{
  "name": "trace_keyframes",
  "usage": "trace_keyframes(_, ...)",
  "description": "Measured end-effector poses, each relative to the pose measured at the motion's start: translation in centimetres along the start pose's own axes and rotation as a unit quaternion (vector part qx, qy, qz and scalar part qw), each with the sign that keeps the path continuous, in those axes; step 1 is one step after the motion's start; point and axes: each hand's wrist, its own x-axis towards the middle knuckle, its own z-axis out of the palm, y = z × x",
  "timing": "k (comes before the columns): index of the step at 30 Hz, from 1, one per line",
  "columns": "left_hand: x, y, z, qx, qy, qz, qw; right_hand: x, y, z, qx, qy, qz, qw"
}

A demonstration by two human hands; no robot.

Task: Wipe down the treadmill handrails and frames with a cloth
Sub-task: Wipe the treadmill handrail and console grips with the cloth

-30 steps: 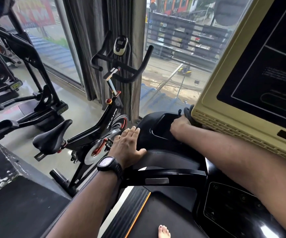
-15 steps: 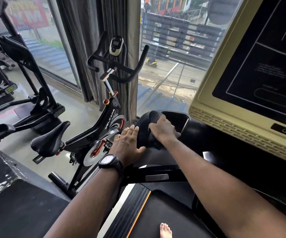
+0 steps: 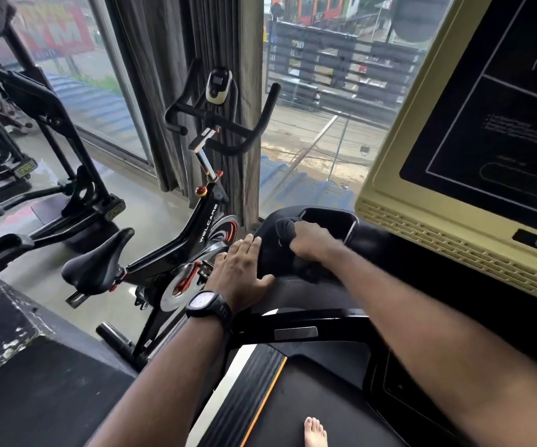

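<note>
A person stands barefoot on a treadmill, seen from a camera on their head looking forward and down. The landmark is the treadmill's tan console (image 3: pixel 447 201), which fills the upper right with a dark screen.

Just below and left of the console, the right hand (image 3: pixel 312 241) is closed around a dark cloth (image 3: pixel 284 230), pressing it onto the rounded black corner housing (image 3: pixel 268 253) of the treadmill frame. The cloth is bunched, not spread; part of it pokes out beyond the knuckles toward the window, and more appears to trail under the wrist. A rectangular recessed tray (image 3: pixel 328 221) sits in the housing just beyond the hand, touching the console's lower left corner.

Left of the cloth, the left hand (image 3: pixel 239 272) lies flat and open on the housing's outer edge, fingers together pointing away from the person, thumb spread toward the cloth. A black wristwatch (image 3: pixel 209 306) is on that wrist.

Below the hands, nearer the person than the console, a black handrail (image 3: pixel 296 327) runs left to right across the deck, with a silver plate on it. The belt (image 3: pixel 296 401) runs lengthwise toward the person, with an orange stripe at its left edge and a bare foot (image 3: pixel 315 432) on it.

Left of the console, past the housing's edge, a black spin bike (image 3: pixel 176 250) stands close alongside, leaving a narrow gap. Open floor lies beyond it.
</note>
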Motion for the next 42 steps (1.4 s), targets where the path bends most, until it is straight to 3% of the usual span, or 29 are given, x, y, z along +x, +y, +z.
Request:
trace_keyframes(3, 0.0, -0.1, 0.0, -0.005, 0.002, -0.002, 1.0, 0.5, 3.1, -0.8, -0.187, -0.002, -0.132, 0.973)
trace_keyframes(7, 0.2, -0.1, 0.2, -0.008, 0.004, 0.0, 1.0, 2.8, 5.1, -1.4, -0.299, -0.029, -0.278, 0.912)
trace_keyframes(11, 0.1, -0.1, 0.2, -0.006, 0.006, -0.004, 1.0, 4.2, 5.3, -1.8, -0.427, -0.079, -0.334, 0.836)
trace_keyframes(15, 0.2, -0.2, 0.3, -0.006, 0.007, -0.005, 1.0, 5.4, 5.3, -1.9, -0.512, -0.151, -0.326, 0.78)
trace_keyframes(22, 0.3, -0.6, 0.6, -0.01, 0.014, -0.002, 1.0, 4.5, 5.5, -3.3, -0.56, -0.127, -0.236, 0.784)
trace_keyframes(24, 0.2, -0.6, 0.7, -0.009, 0.015, -0.004, 1.0, 4.6, 5.7, -3.7, -0.535, -0.106, -0.182, 0.818)
trace_keyframes(27, 0.3, -0.5, 0.5, -0.006, 0.013, -0.002, 1.0, 4.1, 5.5, -3.4, -0.519, -0.093, -0.135, 0.839)
trace_keyframes(35, -0.1, -0.4, 0.3, 0.002, 0.01, -0.007, 1.0, 2.5, 3.6, -2.8, -0.512, -0.1, -0.052, 0.852)
trace_keyframes(42, 0.2, -0.4, 0.1, -0.004, 0.004, -0.003, 1.0, 1.2, 1.6, -3.6, -0.272, -0.1, -0.025, 0.957)
